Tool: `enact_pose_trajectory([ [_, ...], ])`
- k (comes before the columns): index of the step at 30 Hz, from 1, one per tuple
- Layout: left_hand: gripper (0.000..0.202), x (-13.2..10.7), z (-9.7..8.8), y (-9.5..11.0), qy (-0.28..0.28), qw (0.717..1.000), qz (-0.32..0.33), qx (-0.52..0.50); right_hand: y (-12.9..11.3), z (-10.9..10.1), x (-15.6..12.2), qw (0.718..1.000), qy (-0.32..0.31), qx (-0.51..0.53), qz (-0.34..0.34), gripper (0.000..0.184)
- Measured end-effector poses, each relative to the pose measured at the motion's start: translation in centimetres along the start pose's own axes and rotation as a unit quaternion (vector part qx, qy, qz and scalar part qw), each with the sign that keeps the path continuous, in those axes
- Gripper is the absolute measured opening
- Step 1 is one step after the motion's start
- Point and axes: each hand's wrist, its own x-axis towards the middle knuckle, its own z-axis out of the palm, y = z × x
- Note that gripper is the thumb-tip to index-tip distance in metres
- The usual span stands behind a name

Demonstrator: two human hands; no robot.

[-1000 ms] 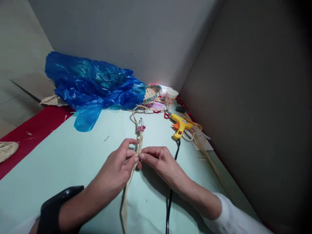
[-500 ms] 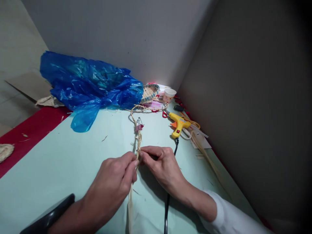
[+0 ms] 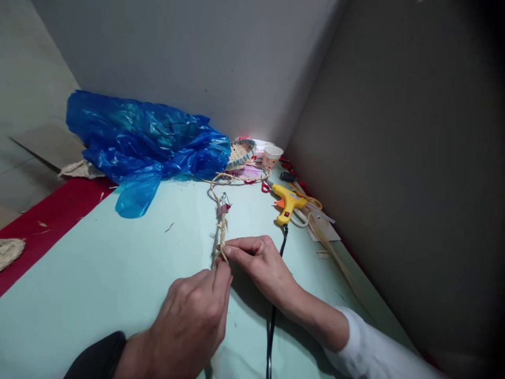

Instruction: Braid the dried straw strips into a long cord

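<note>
A pale plaited fibre braid (image 3: 222,234) runs down the table in front of me. Near its top a dark red binder clip (image 3: 224,208) grips it. My right hand (image 3: 264,263) pinches the braid between thumb and forefinger, just below the plaited part. Slightly lower, my left hand (image 3: 197,305) is closed on the loose strands, its back toward me hiding most of them. One strand loops out between the two hands. Beyond the clip, the thin braid curves away to the back in a loop.
A yellow glue gun (image 3: 291,202) lies to the right, its black cord (image 3: 271,337) passing under my right forearm. A blue plastic bag (image 3: 153,139) fills the back left. A paper cup (image 3: 272,156) and a woven piece (image 3: 242,153) stand behind. Fibre strands (image 3: 335,255) lie right.
My left hand has turned over and shifted slightly right and down, carrying the strands. My right hand keeps its pinch on the braid, nearly in place.
</note>
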Motion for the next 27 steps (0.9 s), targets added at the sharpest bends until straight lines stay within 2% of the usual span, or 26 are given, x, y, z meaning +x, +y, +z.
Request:
enact_pose_trajectory([
  [3, 0.037, -0.3, 0.6, 0.6, -0.03, 0.997, 0.004, 0.071, 0.0, 0.1, 0.1, 0.995, -0.015, 0.099, 0.027, 0.025],
  [5, 0.036, -0.3, 0.6, 0.7, -0.055, 0.995, -0.003, 0.079, 0.0, 0.2, 0.2, 0.991, -0.01, 0.13, 0.042, 0.023],
  [8, 0.024, 0.3, -0.4, -0.4, -0.09, 0.995, -0.029, -0.042, 0.2, 0.3, 0.2, 0.991, -0.001, 0.128, 0.041, 0.022],
  [10, 0.032, 1.1, -1.4, -1.9, -0.098, 0.978, -0.087, -0.161, 0.3, 0.2, 0.1, 0.994, 0.0, 0.106, 0.029, 0.024],
  [12, 0.036, 2.0, -2.1, -3.4, -0.046, 0.948, -0.216, -0.228, 0.4, 0.2, 0.0, 0.997, -0.004, 0.081, 0.013, 0.025],
  [13, 0.029, 2.4, -2.2, -4.0, -0.033, 0.929, -0.252, -0.269, 0.3, 0.2, -0.1, 0.997, -0.008, 0.078, 0.004, 0.026],
  [14, 0.022, 2.7, -2.1, -4.4, -0.057, 0.896, -0.269, -0.348, 0.3, 0.2, -0.1, 0.996, -0.017, 0.084, -0.005, 0.027],
  [16, 0.021, 3.0, -1.5, -4.8, -0.149, 0.789, -0.264, -0.534, 0.2, 0.2, -0.2, 0.993, -0.047, 0.111, -0.021, 0.029],
  [18, 0.021, 3.0, -0.7, -4.6, -0.207, 0.679, -0.261, -0.654, 0.1, 0.2, -0.2, 0.989, -0.067, 0.125, -0.033, 0.028],
  [19, 0.021, 2.9, -0.4, -4.5, -0.216, 0.646, -0.269, -0.681, 0.0, 0.1, -0.2, 0.99, -0.07, 0.117, -0.037, 0.026],
  [20, 0.021, 2.9, -0.1, -4.3, -0.214, 0.629, -0.282, -0.693, 0.0, 0.0, -0.2, 0.992, -0.067, 0.098, -0.04, 0.025],
  [22, 0.022, 2.8, 0.2, -4.2, -0.21, 0.627, -0.298, -0.688, 0.0, -0.2, -0.2, 0.997, -0.052, 0.039, -0.042, 0.024],
  [27, 0.024, 2.6, 0.6, -4.4, -0.201, 0.687, -0.287, -0.636, -0.5, -0.4, -0.7, 0.987, -0.027, -0.137, -0.078, 0.026],
])
